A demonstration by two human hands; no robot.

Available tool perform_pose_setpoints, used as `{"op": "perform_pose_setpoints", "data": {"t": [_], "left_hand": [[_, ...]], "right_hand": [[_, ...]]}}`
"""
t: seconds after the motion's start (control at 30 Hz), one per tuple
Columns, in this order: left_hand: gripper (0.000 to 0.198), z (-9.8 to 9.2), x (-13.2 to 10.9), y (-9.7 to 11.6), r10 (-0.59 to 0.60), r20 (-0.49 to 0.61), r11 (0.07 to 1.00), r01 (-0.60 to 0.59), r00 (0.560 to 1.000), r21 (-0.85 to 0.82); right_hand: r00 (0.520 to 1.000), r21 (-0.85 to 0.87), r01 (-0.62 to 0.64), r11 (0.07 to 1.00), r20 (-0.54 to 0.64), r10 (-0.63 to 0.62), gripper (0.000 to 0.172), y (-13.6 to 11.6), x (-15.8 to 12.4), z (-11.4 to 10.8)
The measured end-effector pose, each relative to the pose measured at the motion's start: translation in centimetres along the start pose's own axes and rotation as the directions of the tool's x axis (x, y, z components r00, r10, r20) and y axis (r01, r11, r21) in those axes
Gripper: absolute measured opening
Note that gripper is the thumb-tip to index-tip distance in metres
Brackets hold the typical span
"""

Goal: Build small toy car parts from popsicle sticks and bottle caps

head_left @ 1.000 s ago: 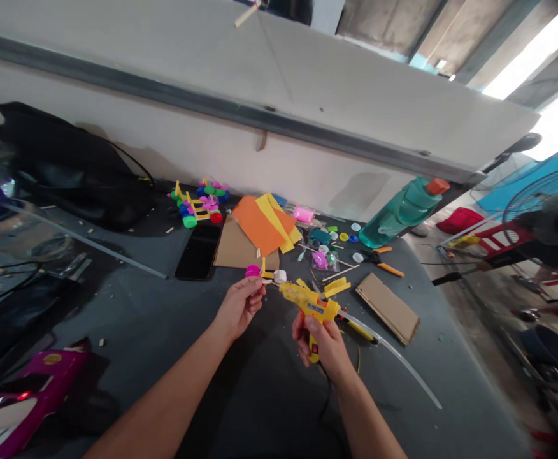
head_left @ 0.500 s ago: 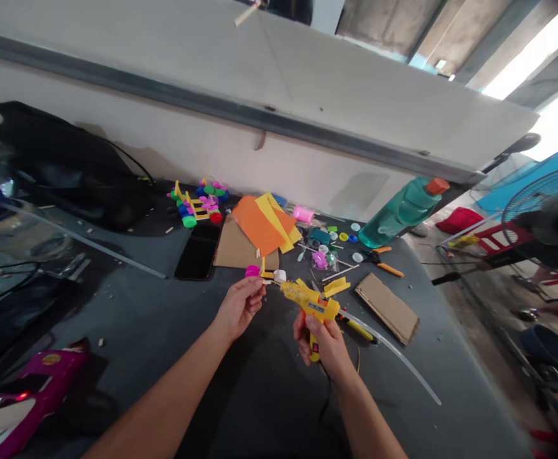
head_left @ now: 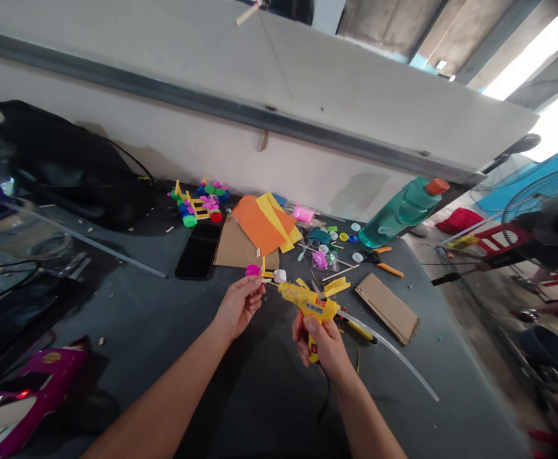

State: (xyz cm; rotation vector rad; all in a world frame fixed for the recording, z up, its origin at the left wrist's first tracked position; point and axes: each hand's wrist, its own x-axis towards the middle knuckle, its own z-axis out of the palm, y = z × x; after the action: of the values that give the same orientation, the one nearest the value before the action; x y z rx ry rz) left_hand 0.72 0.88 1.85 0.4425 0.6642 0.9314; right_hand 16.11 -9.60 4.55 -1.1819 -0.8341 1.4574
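Observation:
My right hand point(head_left: 321, 338) is wrapped round the handle of a yellow glue gun point(head_left: 307, 301), its nozzle pointing left. A long clear glue stick point(head_left: 393, 350) curves out of the gun's back end. My left hand point(head_left: 241, 308) pinches a small pale wooden piece point(head_left: 266, 280) between thumb and fingertips, close to the nozzle. Just beyond those fingertips sit a magenta cap point(head_left: 252, 271), a white cap point(head_left: 279, 276) and a small yellow strip; whether they are joined to the wooden piece I cannot tell.
Behind my hands lie a black phone point(head_left: 197, 252), orange paper point(head_left: 255, 223) over cardboard, and loose bottle caps. To the right are orange-handled pliers point(head_left: 390, 269), a cardboard piece point(head_left: 388, 308) and a green bottle point(head_left: 398, 213). Small wheeled models point(head_left: 197, 207) stand at the back.
The glue gun in my right hand has shifted slightly left, bringing its nozzle nearer the wooden piece. My left hand has hardly moved.

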Motion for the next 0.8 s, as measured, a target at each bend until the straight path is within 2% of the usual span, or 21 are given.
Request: {"op": "perform_pose_setpoints", "data": {"t": [0.8], "left_hand": [[0.017, 0.02, -0.03, -0.17, -0.019, 0.006, 1.0, 0.019, 1.0, 0.011]], "right_hand": [[1.0, 0.059, 0.017, 0.998, -0.018, -0.016, 0.032, -0.48, 0.07, 0.23]]}}
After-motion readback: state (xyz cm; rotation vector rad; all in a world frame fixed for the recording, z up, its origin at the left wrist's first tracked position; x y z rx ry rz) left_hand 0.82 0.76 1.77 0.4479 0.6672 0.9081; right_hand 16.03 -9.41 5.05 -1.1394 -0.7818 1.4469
